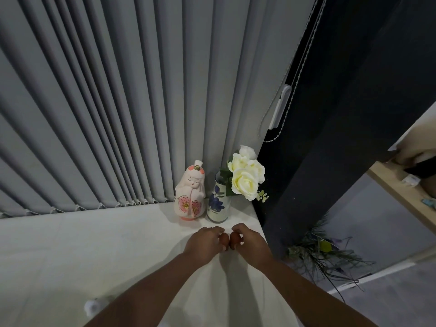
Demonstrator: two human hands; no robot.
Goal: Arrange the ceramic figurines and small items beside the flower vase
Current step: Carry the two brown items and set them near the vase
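Note:
A white vase (217,204) with blue flower painting holds cream roses (245,175) at the back right corner of the white tabletop (94,244). A pale pink ceramic doll figurine (190,192) stands upright just left of the vase, close to it. In front of the vase, my left hand (204,243) grips a small brown rounded item (224,239), and my right hand (251,243) grips a second small brown rounded item (234,239). The two brown items sit side by side, almost touching, low over the tabletop; my fingers hide much of them.
Grey vertical blinds (118,114) hang right behind the tabletop. A dark wall panel (330,138) borders its right edge. A small white object (93,308) lies near the front left. Dried plants (323,253) sit on the floor to the right, near a wooden shelf (401,192).

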